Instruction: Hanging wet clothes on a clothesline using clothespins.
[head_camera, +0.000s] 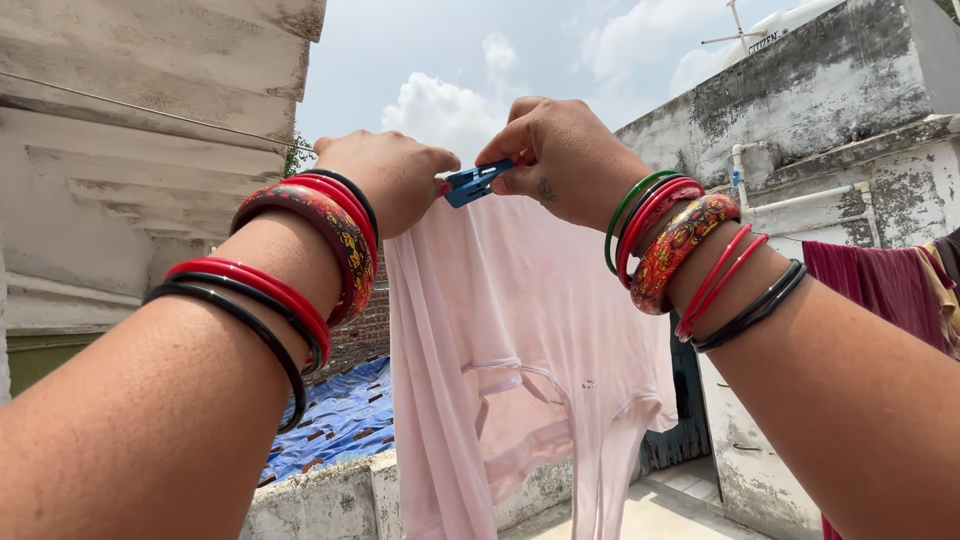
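Two hands meet at the line: your right hand (565, 160) pinches the blue clothespin (475, 183) shut over the pink garment (520, 340), your left hand (385, 180) fisted on its top edge just left. Keep the hem taut and seat the peg squarely.

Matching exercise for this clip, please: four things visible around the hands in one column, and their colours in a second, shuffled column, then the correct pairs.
Things:
1. clothes peg pinched in the right hand
2. hanging garment below the left hand
3. cloth at the right edge
4. tarpaulin low behind the left arm

Colours:
A. maroon
B. pale pink
C. blue with dark marks
D. plain blue

Pairs: 1-D, 2-B, 3-A, 4-C
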